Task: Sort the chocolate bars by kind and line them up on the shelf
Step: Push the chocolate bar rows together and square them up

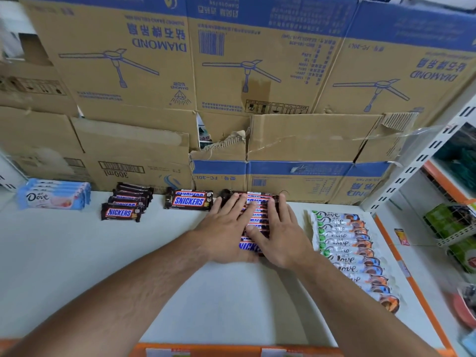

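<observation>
On the white shelf (pixel 128 266), a row of long Snickers bars (pixel 253 217) runs from the back toward me. My left hand (pixel 226 228) and my right hand (pixel 280 233) lie flat on that row, fingers spread, pressing its two sides. Left of them stand a stack of Snickers bars (pixel 189 200) and a fanned row of small Snickers bars (pixel 126 204). Far left lies a stack of pale blue Dove bars (pixel 54 194). Right of my hands a long row of white Dove bars (pixel 353 253) reaches toward the shelf's front.
Flattened cardboard boxes (pixel 231 86) form the back wall of the shelf. An orange edge strip (pixel 401 264) runs along the right side and front. A white slotted upright (pixel 422 155) stands at the right, with other goods on neighbouring shelves (pixel 456 228).
</observation>
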